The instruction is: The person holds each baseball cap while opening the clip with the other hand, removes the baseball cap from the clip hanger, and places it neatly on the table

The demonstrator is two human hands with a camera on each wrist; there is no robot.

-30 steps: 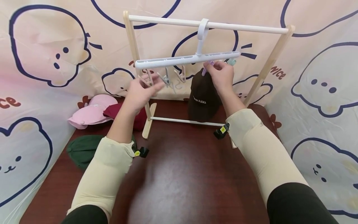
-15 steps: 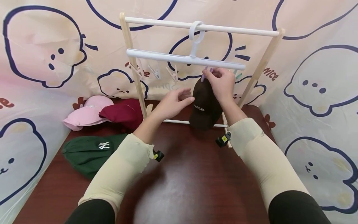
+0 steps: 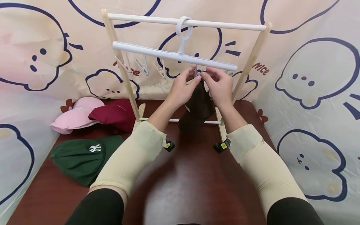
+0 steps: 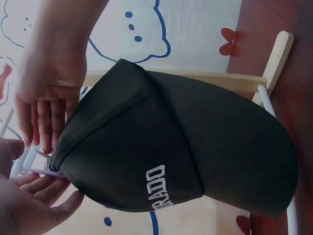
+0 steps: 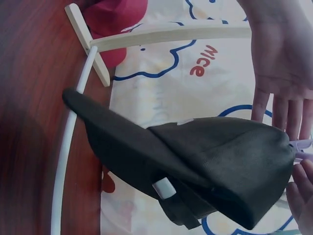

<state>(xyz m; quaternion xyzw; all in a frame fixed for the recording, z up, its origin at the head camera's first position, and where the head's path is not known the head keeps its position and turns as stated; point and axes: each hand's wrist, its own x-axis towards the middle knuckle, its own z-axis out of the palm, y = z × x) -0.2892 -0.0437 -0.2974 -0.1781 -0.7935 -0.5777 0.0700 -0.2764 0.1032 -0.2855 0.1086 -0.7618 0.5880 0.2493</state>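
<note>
A dark baseball cap hangs brim down under the white hanger, its crown top at a purple clothespin. My left hand pinches at the clothespin from the left, thumb and fingertips close together. From the other side my right hand also pinches it, its thumb nearly meeting the left one. White letters ending in "RADO" show on the cap front in the left wrist view. A strap buckle shows on the cap's rear in the right wrist view.
The hanger hooks over the top bar of a wood-and-white rack. Several other clothespins dangle from it, such as a pale one. Pink, maroon and green caps lie on the table at left.
My left hand has moved right from the pale clothespins to the purple one, beside my right hand. The hanger has swung, its right end now lower. The cap has turned.
</note>
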